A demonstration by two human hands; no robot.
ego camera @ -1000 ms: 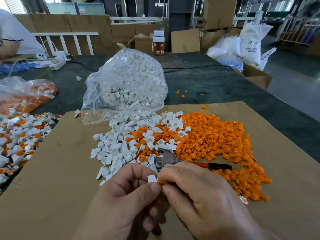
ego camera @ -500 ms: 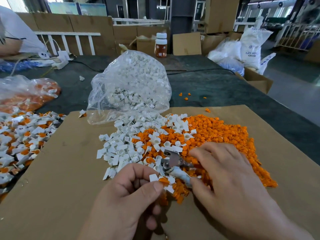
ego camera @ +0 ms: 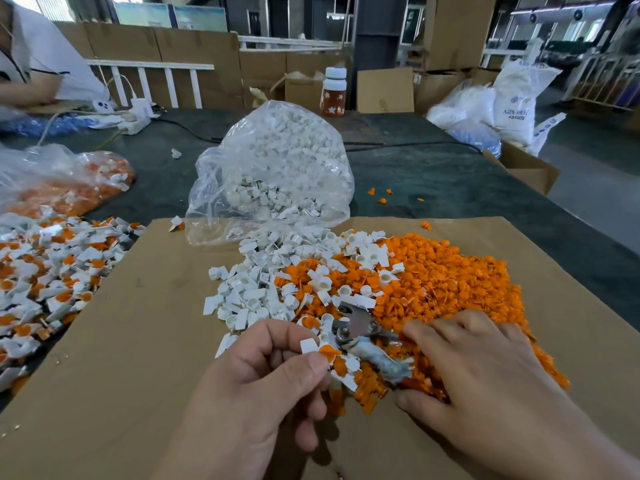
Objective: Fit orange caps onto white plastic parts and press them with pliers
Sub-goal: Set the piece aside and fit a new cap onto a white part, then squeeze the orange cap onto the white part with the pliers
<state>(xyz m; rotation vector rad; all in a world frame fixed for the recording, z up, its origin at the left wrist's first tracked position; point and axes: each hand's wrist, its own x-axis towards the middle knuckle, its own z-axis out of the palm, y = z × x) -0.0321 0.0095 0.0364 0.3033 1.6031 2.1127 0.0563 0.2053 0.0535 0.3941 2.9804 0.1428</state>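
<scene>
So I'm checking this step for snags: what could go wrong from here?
1. The part with its cap is held only by a fingertip pinch of the left hand. It may slip, or the cap may tilt, before pressing.
2. The pliers lie on the orange pile among loose pieces, so the right hand, spread over them, may catch strays along with the handle.

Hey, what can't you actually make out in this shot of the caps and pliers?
- Handle ends of the pliers, head view: covered by the right hand and orange caps.
- Whether the held cap is seated on the white part: the left hand thumb hides the joint.
- Print on the sack: too small, blurred.
</scene>
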